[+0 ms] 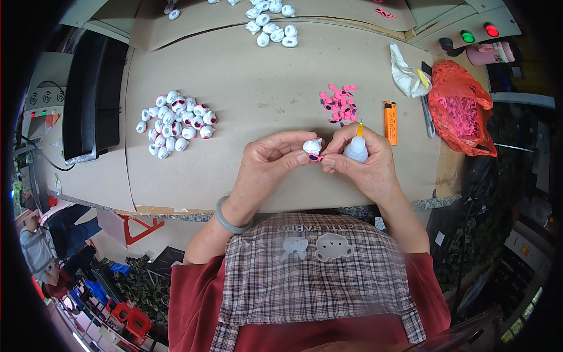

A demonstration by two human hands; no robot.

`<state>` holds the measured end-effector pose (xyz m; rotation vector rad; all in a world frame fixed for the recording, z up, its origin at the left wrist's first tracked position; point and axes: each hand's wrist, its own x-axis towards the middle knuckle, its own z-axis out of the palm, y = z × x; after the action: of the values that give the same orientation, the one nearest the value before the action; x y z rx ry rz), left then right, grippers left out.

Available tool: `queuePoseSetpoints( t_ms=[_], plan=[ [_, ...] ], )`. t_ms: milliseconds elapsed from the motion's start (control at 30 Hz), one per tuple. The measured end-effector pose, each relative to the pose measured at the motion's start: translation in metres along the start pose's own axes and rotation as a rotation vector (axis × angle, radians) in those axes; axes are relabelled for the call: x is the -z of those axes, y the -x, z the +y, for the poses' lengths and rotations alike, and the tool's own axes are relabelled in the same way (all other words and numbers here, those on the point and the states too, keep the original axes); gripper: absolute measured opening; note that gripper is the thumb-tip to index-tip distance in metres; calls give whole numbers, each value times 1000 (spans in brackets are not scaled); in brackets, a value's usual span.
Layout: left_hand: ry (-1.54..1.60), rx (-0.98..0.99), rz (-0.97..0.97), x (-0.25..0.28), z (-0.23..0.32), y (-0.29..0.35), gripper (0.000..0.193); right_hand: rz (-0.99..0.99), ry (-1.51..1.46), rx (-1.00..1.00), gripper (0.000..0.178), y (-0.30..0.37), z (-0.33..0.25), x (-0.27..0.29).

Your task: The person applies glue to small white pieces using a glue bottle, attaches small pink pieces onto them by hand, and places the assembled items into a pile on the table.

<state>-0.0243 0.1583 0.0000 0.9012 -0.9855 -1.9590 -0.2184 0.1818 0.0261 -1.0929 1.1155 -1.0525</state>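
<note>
My left hand (265, 157) is closed, thumb and fingertips gripping a small white figure head (312, 146). Against its lower side sits a tiny pair of pink sunglasses (315, 158) with dark lenses. My right hand (375, 167) pinches at the right end of the sunglasses. The same hand keeps a white squeeze bottle (355, 151) with a yellow needle tip tucked in its fingers, the tip pointing away from me. Just beyond lies a loose pile of more pink sunglasses (339, 104). Whether the sunglasses are fixed to the head, I cannot tell.
Left on the board lies a cluster of white heads (170, 126), some wearing pink sunglasses. More white heads (274, 34) are at the back. To the right are an orange lighter (390, 124), a red plastic bag (457, 79), a white crumpled wrapper (407, 73) and a pink bottle (491, 53).
</note>
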Motion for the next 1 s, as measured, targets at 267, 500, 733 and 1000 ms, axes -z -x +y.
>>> queuePoseSetpoints(
  t_ms=[267,500,733,1000],
  plan=[
    [-52,-32,-23,0,-1,0,30,44,-14,-96,14,0,1,-1],
    [-225,-201,-47,-6,1,-1,30,110,27,-98,15,2,3,-7],
    [-198,-160,-16,-5,-9,3,28,198,216,-28,18,6,17,-13],
    [-97,-170,-13,-9,-16,5,25,253,457,333,21,5,31,-13]
  ],
)
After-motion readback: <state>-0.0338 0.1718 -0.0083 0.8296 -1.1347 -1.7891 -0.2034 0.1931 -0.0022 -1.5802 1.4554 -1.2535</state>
